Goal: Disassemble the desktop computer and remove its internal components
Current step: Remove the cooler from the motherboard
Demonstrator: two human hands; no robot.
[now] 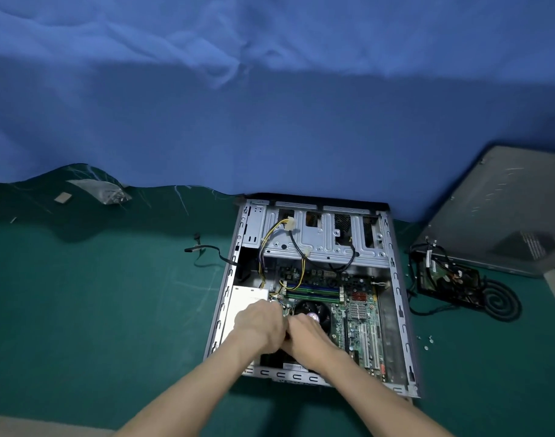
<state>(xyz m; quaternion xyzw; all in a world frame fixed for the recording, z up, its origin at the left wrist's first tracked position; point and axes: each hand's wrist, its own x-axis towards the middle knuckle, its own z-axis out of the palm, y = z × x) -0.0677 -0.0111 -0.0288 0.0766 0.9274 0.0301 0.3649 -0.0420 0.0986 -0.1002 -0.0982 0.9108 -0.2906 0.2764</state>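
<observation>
The open desktop case point(396, 279) lies flat on the green mat, its motherboard point(358, 313) exposed. My left hand point(260, 323) and right hand point(304, 337) are pressed together inside the case, at the left of the round black CPU fan point(311, 309). Both hands have curled fingers, and what they grip is hidden between them. The white power supply point(243, 299) sits under my left hand. Green memory sticks point(312, 291) lie beyond the fan. Yellow and black power cables point(281, 234) loop over the metal drive cage point(323, 238) at the far end.
A removed drive with tangled black cables point(446, 279) lies right of the case, beside a coiled black cable point(498, 299). The grey side panel point(506, 209) leans at far right. Small screws point(427, 342) dot the mat. A loose cable point(207, 250) trails left. Blue cloth point(270, 121) hangs behind.
</observation>
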